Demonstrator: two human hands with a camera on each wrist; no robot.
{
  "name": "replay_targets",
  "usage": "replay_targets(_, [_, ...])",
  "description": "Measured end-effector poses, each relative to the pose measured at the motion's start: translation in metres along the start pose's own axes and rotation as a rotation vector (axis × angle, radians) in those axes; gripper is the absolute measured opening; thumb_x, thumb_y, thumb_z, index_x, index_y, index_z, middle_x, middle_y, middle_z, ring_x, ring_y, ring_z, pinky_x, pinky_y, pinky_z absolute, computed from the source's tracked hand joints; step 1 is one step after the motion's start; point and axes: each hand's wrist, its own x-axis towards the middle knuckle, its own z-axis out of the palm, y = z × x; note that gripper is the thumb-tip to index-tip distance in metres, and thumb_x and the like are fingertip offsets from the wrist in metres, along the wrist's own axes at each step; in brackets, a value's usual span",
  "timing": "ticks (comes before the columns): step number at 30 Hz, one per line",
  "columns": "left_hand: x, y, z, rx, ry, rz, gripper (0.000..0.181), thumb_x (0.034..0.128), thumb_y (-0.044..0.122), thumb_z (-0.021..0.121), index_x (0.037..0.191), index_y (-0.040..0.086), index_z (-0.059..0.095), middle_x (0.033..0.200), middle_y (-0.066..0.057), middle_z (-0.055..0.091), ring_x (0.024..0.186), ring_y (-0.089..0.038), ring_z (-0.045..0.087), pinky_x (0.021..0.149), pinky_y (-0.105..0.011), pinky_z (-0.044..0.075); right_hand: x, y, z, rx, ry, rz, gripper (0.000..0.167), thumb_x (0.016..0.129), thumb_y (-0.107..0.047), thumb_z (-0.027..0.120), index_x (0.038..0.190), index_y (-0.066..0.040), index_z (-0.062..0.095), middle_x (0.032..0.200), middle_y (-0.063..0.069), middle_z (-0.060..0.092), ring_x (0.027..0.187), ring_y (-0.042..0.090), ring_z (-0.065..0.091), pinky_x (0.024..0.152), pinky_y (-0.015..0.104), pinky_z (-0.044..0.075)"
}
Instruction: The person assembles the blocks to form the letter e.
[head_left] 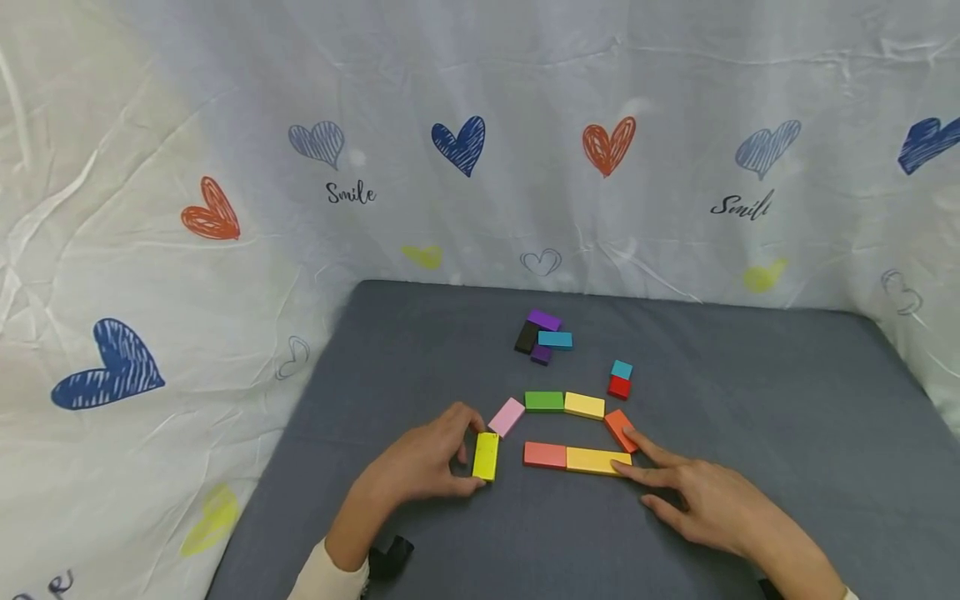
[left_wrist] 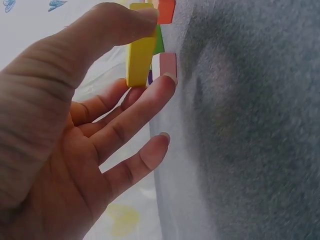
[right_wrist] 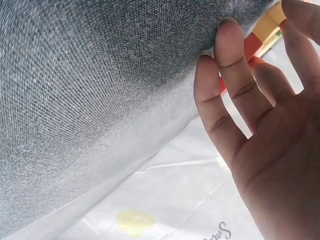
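I'm watching left hand (head_left: 429, 457) pinching bright-yellow block (head_left: 486, 457), right hand (head_left: 708, 498), fingers extended, touching orange block (head_left: 619, 427); twisting would be jogging pink block (head_left: 507, 417).

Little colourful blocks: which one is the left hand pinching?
The bright yellow rectangular block, below and left of the pink rectangular block in the head view. Only this one sits between the thumb and fingers of the left hand.
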Motion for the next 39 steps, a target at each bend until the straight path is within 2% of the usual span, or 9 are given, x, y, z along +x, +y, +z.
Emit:
replay_targets(6, [0.001, 0.0, 0.006, -0.013, -0.021, -0.015, 0.062, 0.0844, 0.037, 0.091, 0.131, 0.022, 0.052, 0.108, 0.005, 0.055, 0.082, -0.008, 0.061, 0.067, -0.023, 0.05, 0.0, 0.0, 0.001, -0.003, 0.003, 0.005, 0.052, 0.099, -0.047, 0.072, 0.148, -0.054, 0.056, 0.169, -0.001, 0.04, 0.107, 0.012, 0.061, 0.072, 0.033, 0.048])
replay_targets(12, [0.003, -0.001, 0.013, -0.032, -0.044, -0.038, 0.061, 0.085, 0.038, 0.091, 0.131, 0.023, 0.053, 0.111, 0.006, 0.053, 0.081, -0.005, 0.059, 0.067, -0.022, 0.05, 0.0, 0.0, 0.001, 0.009, 0.002, 0.003, 0.052, 0.1, -0.046, 0.072, 0.148, -0.053, 0.056, 0.17, -0.002, 0.038, 0.099, 0.01, 0.057, 0.069, 0.03, 0.043])
replay_targets(14, [0.003, -0.001, 0.014, -0.038, -0.047, -0.042, 0.061, 0.0851, 0.038, 0.091, 0.131, 0.023, 0.054, 0.111, 0.006, 0.053, 0.08, -0.005, 0.059, 0.066, -0.023, 0.05, -0.001, 0.0, 0.001, 0.009, 0.002, 0.002, 0.051, 0.1, -0.046, 0.072, 0.148, -0.054, 0.056, 0.169, -0.002, 0.038, 0.1, 0.01, 0.058, 0.069, 0.03, 0.044])
replay_targets(20, [0.005, -0.003, 0.017, -0.02, -0.042, -0.032, 0.061, 0.086, 0.037, 0.09, 0.133, 0.021, 0.054, 0.11, 0.005, 0.052, 0.079, -0.004, 0.057, 0.065, -0.022, 0.049, -0.001, -0.001, 0.0, 0.014, -0.007, 0.015, 0.051, 0.1, -0.046, 0.072, 0.148, -0.054, 0.056, 0.169, -0.001, 0.039, 0.106, 0.011, 0.061, 0.072, 0.033, 0.047])
replay_targets(34, [0.006, -0.003, 0.02, 0.013, -0.014, -0.051, 0.062, 0.0856, 0.037, 0.091, 0.134, 0.021, 0.055, 0.118, 0.005, 0.052, 0.077, -0.001, 0.054, 0.062, -0.022, 0.047, -0.001, -0.001, 0.0, 0.022, -0.018, 0.031, 0.053, 0.099, -0.045, 0.073, 0.147, -0.055, 0.055, 0.17, -0.003, 0.037, 0.095, 0.01, 0.055, 0.067, 0.03, 0.04])
replay_targets(39, [0.006, -0.002, 0.021, 0.018, 0.004, -0.059, 0.063, 0.0852, 0.038, 0.091, 0.134, 0.02, 0.056, 0.118, 0.004, 0.052, 0.075, -0.002, 0.054, 0.061, -0.022, 0.047, 0.0, 0.0, 0.0, 0.026, -0.025, 0.033, 0.053, 0.099, -0.046, 0.073, 0.148, -0.055, 0.055, 0.17, -0.002, 0.037, 0.097, 0.011, 0.056, 0.068, 0.031, 0.041])
